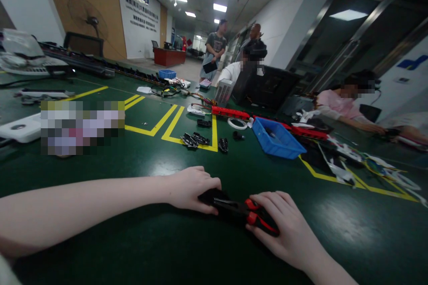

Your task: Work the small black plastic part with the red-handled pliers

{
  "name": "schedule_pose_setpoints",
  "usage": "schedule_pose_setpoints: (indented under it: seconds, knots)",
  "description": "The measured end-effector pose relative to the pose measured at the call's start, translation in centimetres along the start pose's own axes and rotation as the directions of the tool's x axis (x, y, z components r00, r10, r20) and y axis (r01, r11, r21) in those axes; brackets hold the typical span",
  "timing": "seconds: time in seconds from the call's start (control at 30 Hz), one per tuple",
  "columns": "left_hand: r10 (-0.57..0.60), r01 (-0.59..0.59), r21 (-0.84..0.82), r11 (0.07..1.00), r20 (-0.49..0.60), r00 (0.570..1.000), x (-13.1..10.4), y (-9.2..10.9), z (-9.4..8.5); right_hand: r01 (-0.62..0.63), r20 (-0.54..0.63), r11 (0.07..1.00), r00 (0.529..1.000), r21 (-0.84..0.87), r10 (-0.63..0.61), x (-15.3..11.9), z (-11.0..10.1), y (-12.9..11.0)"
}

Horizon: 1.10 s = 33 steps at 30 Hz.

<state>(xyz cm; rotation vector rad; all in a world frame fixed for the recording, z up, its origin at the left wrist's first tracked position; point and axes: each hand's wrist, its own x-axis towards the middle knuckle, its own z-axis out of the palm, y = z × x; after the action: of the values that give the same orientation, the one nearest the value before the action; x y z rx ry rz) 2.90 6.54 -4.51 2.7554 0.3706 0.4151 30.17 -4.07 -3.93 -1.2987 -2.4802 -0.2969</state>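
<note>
Pliers with red-and-black handles point(252, 219) sit gripped in my right hand point(287, 229), their metal nose at a black piece point(210, 196) pinched in my left hand point(190, 189), above a dark green table point(133, 245); beyond lie small black parts point(190, 140) and a blue rectangular bin point(279, 146).

"What is lying between your left hand point(193, 190) and right hand point(285, 222)?"
"Pliers point(253, 219); beyond them, small parts point(190, 140) are resting on the table point(133, 162) before you."
"And what is sitting right of those?"
"A bin point(279, 148)."
</note>
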Motion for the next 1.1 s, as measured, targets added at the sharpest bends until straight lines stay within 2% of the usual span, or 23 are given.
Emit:
schedule_pose_setpoints:
  seconds: [0.63,1.1]
  knots:
    - [-0.011,0.011,-0.014,1.000,0.010,1.000,0.0,0.2,-0.2,-0.012,-0.013,0.999,1.000,0.030,0.013,0.5,-0.6,-0.9]
    - [0.006,-0.006,0.002,1.000,0.040,0.999,0.0,0.2,-0.6,-0.024,0.017,0.999,1.000,0.038,0.024,-0.3,-0.2,0.2]
